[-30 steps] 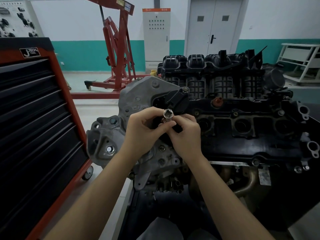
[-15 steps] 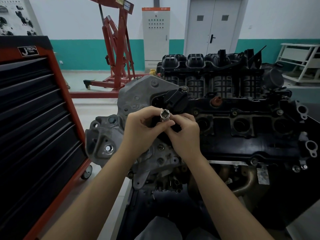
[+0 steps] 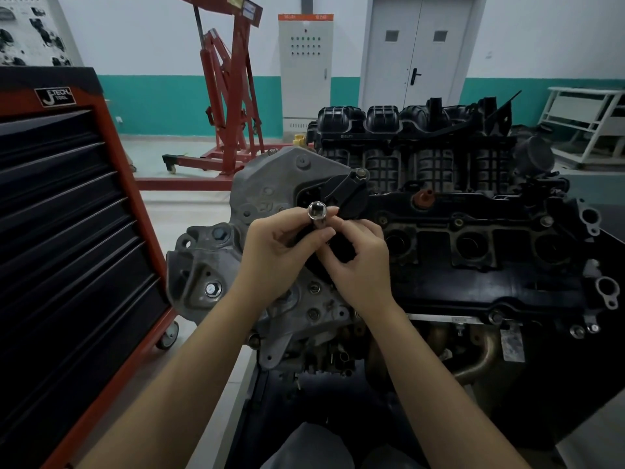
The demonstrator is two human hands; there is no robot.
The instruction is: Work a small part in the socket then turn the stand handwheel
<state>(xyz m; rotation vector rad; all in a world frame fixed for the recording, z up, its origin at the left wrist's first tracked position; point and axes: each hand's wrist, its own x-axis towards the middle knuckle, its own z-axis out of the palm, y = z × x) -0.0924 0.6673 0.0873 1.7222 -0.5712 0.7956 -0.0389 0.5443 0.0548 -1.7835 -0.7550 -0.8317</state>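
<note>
Socket: I see the chrome socket (image 3: pixel 317 211) raised above the engine (image 3: pixel 473 252), open end toward me.
Left hand (image 3: pixel 277 252): grip clamped on it, steadying.
Right hand (image 3: pixel 358 262): fingertips pinch its lower end.

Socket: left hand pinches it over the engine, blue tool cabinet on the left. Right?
One thing is wrong: the tool cabinet is red with black drawers, not blue. The head view shows it. The rest holds: the left hand pinches the socket over the engine, with the cabinet on the left.
</note>
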